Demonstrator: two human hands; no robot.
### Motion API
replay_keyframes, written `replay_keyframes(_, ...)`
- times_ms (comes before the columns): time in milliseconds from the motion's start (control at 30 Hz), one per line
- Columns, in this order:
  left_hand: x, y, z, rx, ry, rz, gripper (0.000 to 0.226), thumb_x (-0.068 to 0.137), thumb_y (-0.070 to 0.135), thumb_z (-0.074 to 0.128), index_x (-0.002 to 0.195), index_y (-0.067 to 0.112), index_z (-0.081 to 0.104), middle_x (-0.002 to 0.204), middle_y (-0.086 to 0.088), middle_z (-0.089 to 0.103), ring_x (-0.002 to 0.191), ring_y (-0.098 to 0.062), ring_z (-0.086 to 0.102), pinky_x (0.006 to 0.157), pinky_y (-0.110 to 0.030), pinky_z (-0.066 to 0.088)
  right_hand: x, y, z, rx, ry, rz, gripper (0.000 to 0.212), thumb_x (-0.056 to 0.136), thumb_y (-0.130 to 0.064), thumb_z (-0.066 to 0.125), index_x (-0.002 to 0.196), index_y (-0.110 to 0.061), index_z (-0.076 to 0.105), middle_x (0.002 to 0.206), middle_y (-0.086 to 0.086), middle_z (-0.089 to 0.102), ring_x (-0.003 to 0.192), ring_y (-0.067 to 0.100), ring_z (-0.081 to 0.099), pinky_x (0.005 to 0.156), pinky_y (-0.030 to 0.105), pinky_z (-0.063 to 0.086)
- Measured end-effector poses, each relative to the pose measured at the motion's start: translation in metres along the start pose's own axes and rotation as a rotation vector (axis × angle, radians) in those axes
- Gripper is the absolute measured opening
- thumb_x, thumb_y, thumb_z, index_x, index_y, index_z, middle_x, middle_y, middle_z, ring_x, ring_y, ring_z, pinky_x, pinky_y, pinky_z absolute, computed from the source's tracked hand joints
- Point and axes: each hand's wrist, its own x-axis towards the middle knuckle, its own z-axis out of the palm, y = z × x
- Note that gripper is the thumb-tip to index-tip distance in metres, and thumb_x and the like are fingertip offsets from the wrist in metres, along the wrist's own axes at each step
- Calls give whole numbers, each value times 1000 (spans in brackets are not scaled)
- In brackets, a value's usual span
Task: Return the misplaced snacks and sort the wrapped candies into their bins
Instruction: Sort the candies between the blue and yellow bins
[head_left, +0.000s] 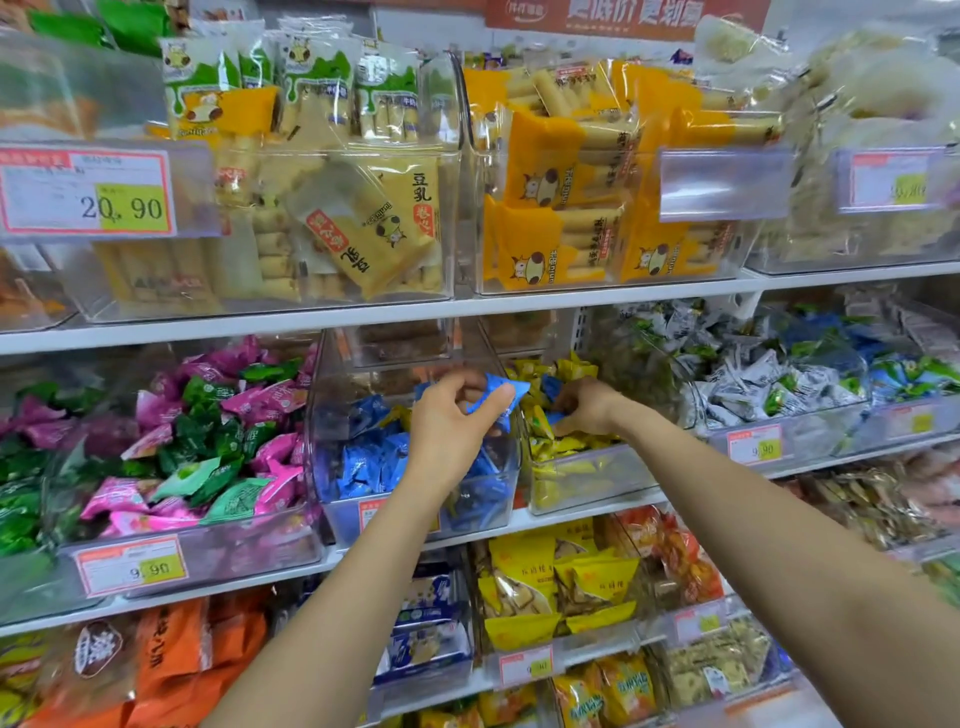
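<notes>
The middle shelf (524, 522) is carrying the blue-candy bin (332, 395) beside the yellow-candy bin (587, 483). The left hand (452, 415) is pinching a blue candy (501, 389) above their shared wall. The right hand (587, 408) is curling into the yellow candies, its grip hidden.

White shelf board (311, 317) runs across, upper level. Price tag "20.90" (85, 189) far left on upper bin front. Blank clear tag holder (724, 182) upper right; blurred tag (891, 179) just right of it. Red banner (623, 13) with pale characters at top. Tag "9.90" (132, 566) on middle level, left; similar tag (756, 444) right. Lower level: orange bags (197, 660) left, blue-white packs (426, 623) centre, yellow triangular packs (561, 587) beside them.
</notes>
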Motion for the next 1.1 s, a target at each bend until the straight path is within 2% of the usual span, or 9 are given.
replay_keyframes(133, 0, 3, 3, 1, -10, -14, 18, 87, 34, 68, 88, 22, 54, 94, 1, 54, 59, -19, 69, 60, -27, 51, -8, -2, -3, 32, -15, -15, 38, 81, -22, 74, 113, -7, 61, 118, 9, 62, 96, 21, 57, 76, 30, 46)
replay_keyframes(267, -1, 7, 7, 7, 0, -8, 24, 89, 30, 67, 104, 20, 52, 100, -7, 63, 57, -19, 69, 69, -40, 59, -20, -2, -10, 119, -39, -55, 40, 76, -24, 79, 107, -10, 59, 99, 3, 57, 89, 19, 53, 61, 25, 42)
replay_keyframes(467, 2, 15, 14, 213, 72, 171, 13, 99, 23, 49, 101, 28, 61, 80, 2, 65, 64, -28, 66, 62, -45, 55, -46, 4, -24, 594, 291, -228, 33, 76, -20, 78, 102, -10, 60, 100, 8, 60, 89, 18, 57, 69, 25, 44)
replay_keyframes(567, 4, 20, 20, 257, 29, 125, 24, 99, 36, 45, 105, 26, 67, 92, 0, 69, 77, -23, 65, 69, -38, 49, -69, -3, -26, 817, 193, -357, 34, 77, -10, 77, 106, -5, 59, 100, 3, 63, 86, 10, 64, 66, 16, 48)
replay_keyframes(667, 2, 25, 23, 256, -7, 110, 37, 89, 58, 52, 100, 26, 69, 91, 11, 67, 82, -6, 61, 69, -25, 46, -79, -10, -25, 937, 168, -428, 30, 76, 0, 76, 99, -9, 60, 97, 1, 65, 88, 8, 67, 73, 21, 54)
replay_keyframes(767, 3, 19, 23, 246, -3, 138, 37, 84, 55, 62, 98, 21, 70, 91, 9, 68, 83, -6, 61, 65, -20, 42, -78, -18, -26, 963, 148, -491, 29, 76, 4, 73, 97, -14, 64, 98, 1, 67, 92, 11, 66, 83, 27, 55)
replay_keyframes(900, 3, 14, 14, 167, 108, 58, 37, 90, 46, 60, 108, 14, 63, 107, 3, 64, 100, -18, 58, 86, -36, 48, -59, -8, -30, 935, 172, -405, 21, 85, 2, 64, 104, -8, 67, 103, 9, 70, 96, 19, 68, 84, 29, 57)
replay_keyframes(1000, 3, 10, 7, 71, 123, -9, 18, 92, 42, 58, 102, 28, 55, 102, 10, 58, 101, -22, 60, 90, -44, 50, -18, 5, -26, 670, 303, -200, 19, 87, 1, 60, 103, 0, 69, 112, 14, 67, 108, 29, 63, 93, 41, 53)
replay_keyframes(1100, 3, 5, 1, 61, 123, -51, 21, 91, 47, 56, 106, 33, 53, 109, 3, 63, 99, -32, 63, 90, -51, 51, 19, 8, -18, 390, 239, -90, 27, 91, -10, 58, 117, -7, 64, 131, 9, 58, 121, 26, 55, 98, 34, 47)
